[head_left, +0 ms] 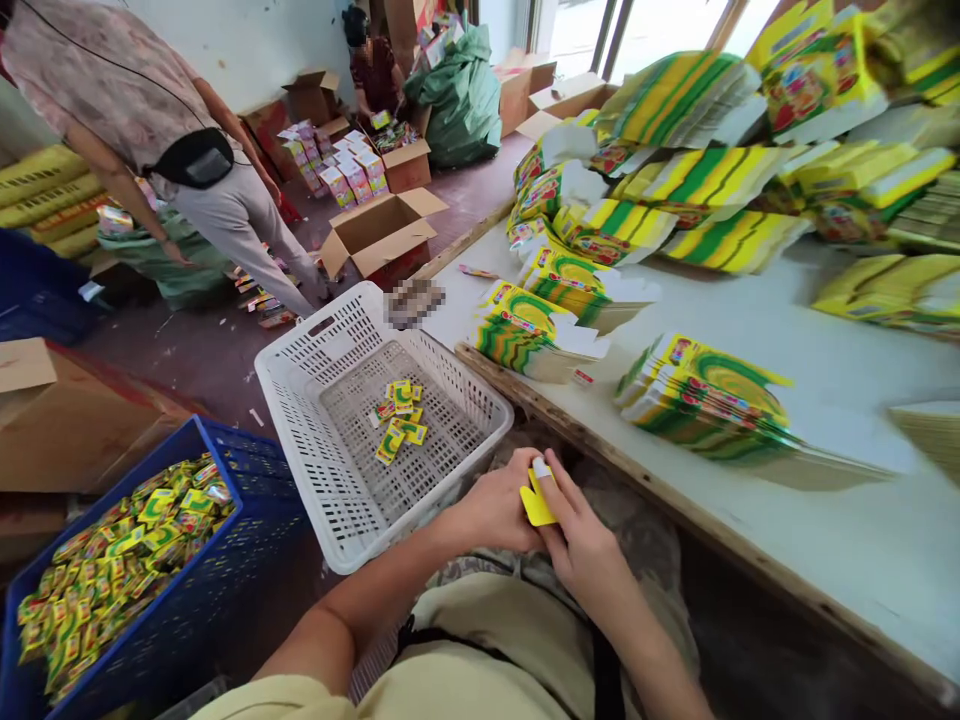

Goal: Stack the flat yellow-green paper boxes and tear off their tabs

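Note:
My left hand [499, 505] and my right hand [581, 525] meet above my lap, both closed around a small yellow carton [538, 505]. The fingers hide much of it. One fingertip of my right hand has a white covering. Beyond my left forearm, a white plastic basket [345, 560] holds several small yellow-green packs [401, 420]. Stacks of flat yellow-green cartons [705, 395] lie on the white table [847, 530] to the right of my hands.
At the lower left, a blue crate [277, 500] is full of small packets [127, 560]. An open cardboard box [382, 235] stands past the basket. One person [225, 190] stands at the upper left; another [373, 75] is farther back. The table's wooden edge [600, 462] runs beside my right hand.

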Available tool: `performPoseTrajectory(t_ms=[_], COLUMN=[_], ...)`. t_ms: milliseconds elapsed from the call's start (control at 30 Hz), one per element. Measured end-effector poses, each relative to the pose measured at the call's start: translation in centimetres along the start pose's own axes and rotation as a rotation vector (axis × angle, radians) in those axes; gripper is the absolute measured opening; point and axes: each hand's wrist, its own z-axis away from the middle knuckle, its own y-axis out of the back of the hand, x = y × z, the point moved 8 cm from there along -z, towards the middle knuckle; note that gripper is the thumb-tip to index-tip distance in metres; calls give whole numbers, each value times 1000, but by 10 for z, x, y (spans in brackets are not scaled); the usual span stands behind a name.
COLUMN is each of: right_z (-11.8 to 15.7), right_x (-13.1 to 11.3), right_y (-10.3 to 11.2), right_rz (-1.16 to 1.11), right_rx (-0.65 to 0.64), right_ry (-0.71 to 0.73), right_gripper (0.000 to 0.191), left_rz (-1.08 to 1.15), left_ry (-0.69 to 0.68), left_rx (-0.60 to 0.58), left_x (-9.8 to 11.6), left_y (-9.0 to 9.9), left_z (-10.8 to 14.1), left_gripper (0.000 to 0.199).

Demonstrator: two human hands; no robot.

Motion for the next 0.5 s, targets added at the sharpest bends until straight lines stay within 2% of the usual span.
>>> performPoseTrajectory(t_ms=[100, 233, 333, 400, 500], right_z=[-3, -6, -9, -11, -17], right_x=[-1, 11, 8, 5, 2], right_y=[9, 23, 17, 18, 30], right_rz=[48, 38, 78, 100, 66], right_rx=[43, 142, 43, -19, -93], right_ry=[73, 35, 52, 59, 84], right_gripper=[50, 52, 53, 44, 28], left_rz=[24, -62, -80, -79, -82], left_ry=[-49, -92, -134, -172, -194], left_rx=[119, 250, 286, 291, 262], left_x=[0, -2, -2, -1, 1], left_y=[4, 17, 28, 35, 44], left_z=[2, 12, 15, 14, 9], left_gripper=[82, 63, 53, 51, 52])
